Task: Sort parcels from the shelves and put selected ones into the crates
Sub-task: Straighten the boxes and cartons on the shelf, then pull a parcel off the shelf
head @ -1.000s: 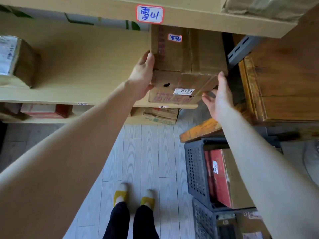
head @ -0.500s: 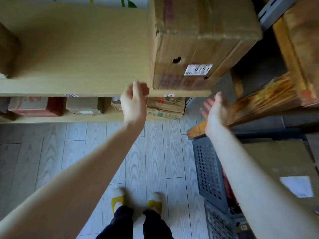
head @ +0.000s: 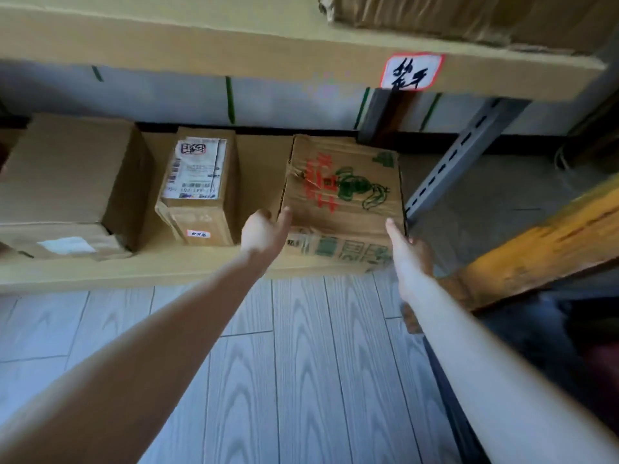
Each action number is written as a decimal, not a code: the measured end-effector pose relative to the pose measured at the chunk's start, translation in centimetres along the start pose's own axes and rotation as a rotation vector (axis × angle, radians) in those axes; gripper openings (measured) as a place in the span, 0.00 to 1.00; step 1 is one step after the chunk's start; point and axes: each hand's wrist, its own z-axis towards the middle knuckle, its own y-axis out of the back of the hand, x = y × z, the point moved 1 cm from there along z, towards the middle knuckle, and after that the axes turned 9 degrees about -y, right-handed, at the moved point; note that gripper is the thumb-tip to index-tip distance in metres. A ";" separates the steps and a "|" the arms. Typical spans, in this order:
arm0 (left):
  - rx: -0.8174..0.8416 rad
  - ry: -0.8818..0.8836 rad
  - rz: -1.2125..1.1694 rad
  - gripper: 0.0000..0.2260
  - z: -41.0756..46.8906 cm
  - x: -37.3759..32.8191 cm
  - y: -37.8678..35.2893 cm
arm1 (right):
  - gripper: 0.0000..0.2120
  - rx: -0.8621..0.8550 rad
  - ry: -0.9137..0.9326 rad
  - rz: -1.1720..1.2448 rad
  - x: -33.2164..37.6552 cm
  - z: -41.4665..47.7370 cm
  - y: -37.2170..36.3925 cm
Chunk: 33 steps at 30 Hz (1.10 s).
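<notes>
We note printed carton (head: 341,195) on lower shelf (head: 134,272), not yet lifted. Right hand (head: 407,252) flat against its right side, fingers straight; left hand (head: 264,229) at left corner, grasp unclear. Crating remains, we judge.

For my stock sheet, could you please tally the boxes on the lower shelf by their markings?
Red-and-green printed box: 1
Box with a shipping label on top: 1
Plain-topped box: 1
Total: 3
</notes>
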 end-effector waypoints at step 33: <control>0.256 -0.063 -0.323 0.35 -7.2 2.0 -2.9 | 0.25 0.352 0.224 0.232 0.0 -6.0 1.8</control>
